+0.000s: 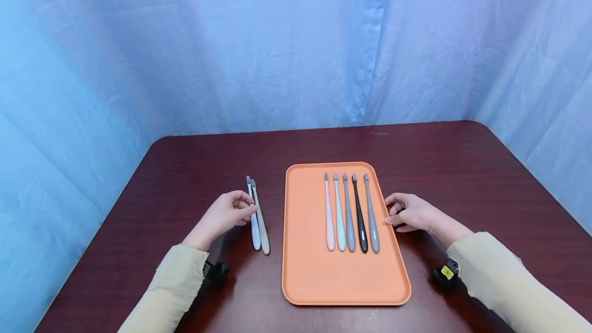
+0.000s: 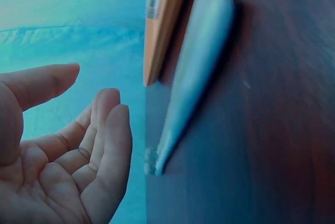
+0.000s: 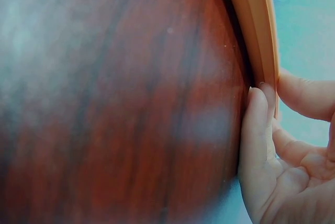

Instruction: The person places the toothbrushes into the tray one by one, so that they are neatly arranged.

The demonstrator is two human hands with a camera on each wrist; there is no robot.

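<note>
smooth orange tray, slim matte toothbrushes, glossy wood table

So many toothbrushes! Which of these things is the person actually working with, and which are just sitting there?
In use:
- two toothbrushes on the table, at the left hand
- orange tray, its edge touched by the right hand
- five toothbrushes in the tray, lined up side by side

Just there:
- dark wooden table
- blue curtain behind
</note>
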